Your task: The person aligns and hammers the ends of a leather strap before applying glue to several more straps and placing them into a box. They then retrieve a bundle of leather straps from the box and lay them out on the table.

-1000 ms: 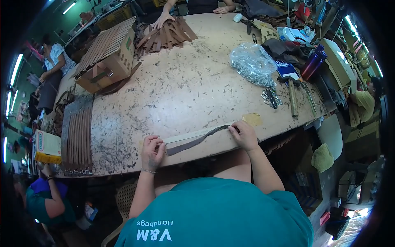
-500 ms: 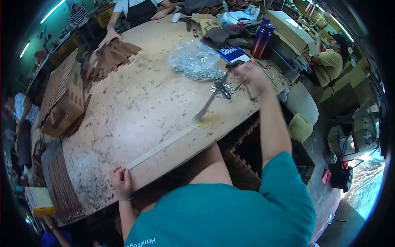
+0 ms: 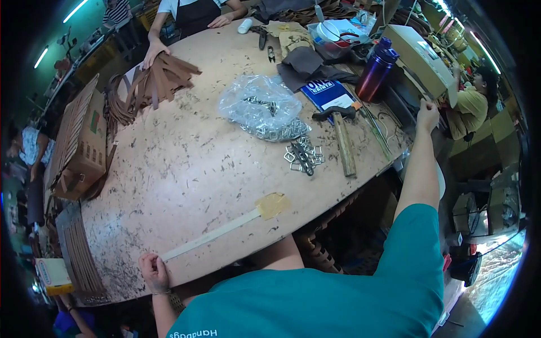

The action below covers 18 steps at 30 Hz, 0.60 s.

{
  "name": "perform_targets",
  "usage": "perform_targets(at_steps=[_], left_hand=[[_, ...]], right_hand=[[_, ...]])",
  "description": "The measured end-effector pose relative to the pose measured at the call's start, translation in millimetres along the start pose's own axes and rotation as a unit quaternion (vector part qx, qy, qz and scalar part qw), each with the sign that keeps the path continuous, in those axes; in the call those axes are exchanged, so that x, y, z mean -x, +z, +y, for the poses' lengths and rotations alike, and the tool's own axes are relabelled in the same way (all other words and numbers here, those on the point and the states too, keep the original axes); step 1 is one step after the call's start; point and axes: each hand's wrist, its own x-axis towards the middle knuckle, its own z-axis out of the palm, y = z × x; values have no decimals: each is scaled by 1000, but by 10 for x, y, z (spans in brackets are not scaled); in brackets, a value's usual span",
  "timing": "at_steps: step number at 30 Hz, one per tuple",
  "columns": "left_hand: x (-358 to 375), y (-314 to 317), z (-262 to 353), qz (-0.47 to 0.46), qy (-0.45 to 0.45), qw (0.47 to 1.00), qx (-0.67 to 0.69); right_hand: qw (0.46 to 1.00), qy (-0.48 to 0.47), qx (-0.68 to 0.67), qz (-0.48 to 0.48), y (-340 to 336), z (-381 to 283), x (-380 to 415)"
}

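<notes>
My left hand (image 3: 153, 272) rests at the near edge of the table with its fingers curled closed, beside the end of a pale flat strip (image 3: 211, 236). Whatever its fingers may hold is hidden. Far off to the right, beyond the table edge, my right hand (image 3: 428, 115) pinches the end of a thin brown strap (image 3: 414, 83), which slants up and left past a cardboard box. A tan patch of tape (image 3: 273, 205) covers the strip's other end. Between my hands lie a hammer (image 3: 344, 143) and a small pile of metal buckles (image 3: 304, 156).
A clear plastic bag (image 3: 259, 104) of metal buckles sits mid-table. Behind the hammer are a blue packet (image 3: 327, 94) and a purple-red bottle (image 3: 376, 70). A co-worker's hand (image 3: 155, 53) touches brown leather strips (image 3: 163, 79). A carton (image 3: 81, 141) stands left, near more straps (image 3: 83, 256).
My right hand has swung right, from above the hammer and buckles to beyond the table edge, taking the strap off the table. My left hand stays by the pale strip. The view has shifted.
</notes>
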Motion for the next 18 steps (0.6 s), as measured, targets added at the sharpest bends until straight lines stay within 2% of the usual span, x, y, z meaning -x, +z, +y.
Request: perform_targets(at_steps=[1,2,4,6,8,12,13,15,16,18], left_hand=[[1,1,-6,0,4,1000,-12],[-2,-6,-12,0,0,1000,-19],[-14,-26,-3,-12,47,994,-99],[-8,-8,58,-5,19,994,-106],[-19,21,110,2,-8,994,-107],[-35,27,177,-4,-9,989,-148],[-33,21,177,-9,-17,988,-154],[-22,16,113,-14,-15,988,-156],[-20,14,99,-16,-12,987,-161],[-18,7,95,-19,-24,988,-150]], right_hand=[[995,-79,59,-5,81,90,3],[995,-78,57,-12,157,171,-22],[973,-82,187,-105,214,197,-72],[966,-82,207,-133,275,228,-93],[927,-71,305,-208,340,248,-127],[879,32,339,-334,607,449,-332],[877,31,343,-334,671,568,-385],[848,-60,358,-387,734,741,-478],[847,-61,360,-386,668,611,-479],[885,2,297,-357,506,303,-438]])
